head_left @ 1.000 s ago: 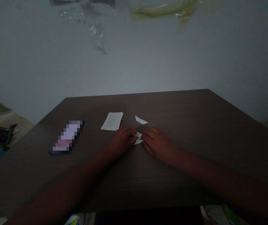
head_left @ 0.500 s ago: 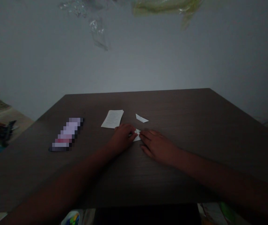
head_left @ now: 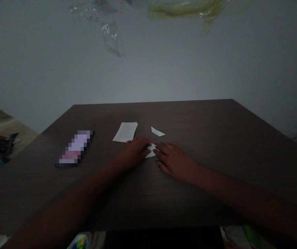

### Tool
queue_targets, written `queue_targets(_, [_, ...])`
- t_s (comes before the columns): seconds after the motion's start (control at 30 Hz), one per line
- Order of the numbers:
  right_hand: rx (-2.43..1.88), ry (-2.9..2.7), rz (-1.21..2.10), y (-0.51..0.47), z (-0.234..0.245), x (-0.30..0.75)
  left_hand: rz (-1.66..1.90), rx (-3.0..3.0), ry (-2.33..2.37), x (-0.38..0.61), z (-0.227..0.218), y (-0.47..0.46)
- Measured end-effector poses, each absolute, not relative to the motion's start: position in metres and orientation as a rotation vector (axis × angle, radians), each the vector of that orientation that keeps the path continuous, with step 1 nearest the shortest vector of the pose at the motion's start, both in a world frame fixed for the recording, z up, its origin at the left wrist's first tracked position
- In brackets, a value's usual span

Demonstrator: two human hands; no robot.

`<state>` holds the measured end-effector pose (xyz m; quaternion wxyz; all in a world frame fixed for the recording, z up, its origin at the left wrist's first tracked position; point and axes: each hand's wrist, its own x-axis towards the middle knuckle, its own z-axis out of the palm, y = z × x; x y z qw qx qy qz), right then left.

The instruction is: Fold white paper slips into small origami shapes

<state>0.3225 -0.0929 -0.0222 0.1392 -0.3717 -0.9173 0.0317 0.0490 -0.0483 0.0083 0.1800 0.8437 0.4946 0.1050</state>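
Note:
A small white piece of folded paper (head_left: 151, 152) lies on the table between my hands, partly covered by fingers. My left hand (head_left: 137, 152) grips its left side, the thumb near the lower part and the fingers curled over the top. From the right, my right hand (head_left: 174, 160) rests on the paper's right edge with its fingers stretched out and lying flat. Just beyond, a narrow folded strip of white paper (head_left: 158, 131) lies apart from both hands. A stack of printed paper sheets (head_left: 126, 132) sits behind my left hand.
On the left of the brown table (head_left: 189, 117) lies a phone (head_left: 75, 148) with a blurred screen. Plastic bags (head_left: 111, 38) hang on the wall behind. Below the front edge stands a white container (head_left: 81, 241) with colourful things inside.
The view has shifted slightly. My left hand has moved a little, and more of the folded paper shows between my hands. My right hand stays nearly in place.

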Motion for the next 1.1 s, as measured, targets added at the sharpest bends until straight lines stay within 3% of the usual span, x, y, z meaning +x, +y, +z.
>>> queue_targets(0.57, [-0.982,-2.662,0.213,-0.084,-0.015,0.327,0.189,2.469,1.164,0.026,0.016,-0.039])
queue_targets(1.1, [-1.459,-2.612,0.078,-0.087,0.012,0.341,0.135,2.465,1.214,0.034,0.024,-0.045])
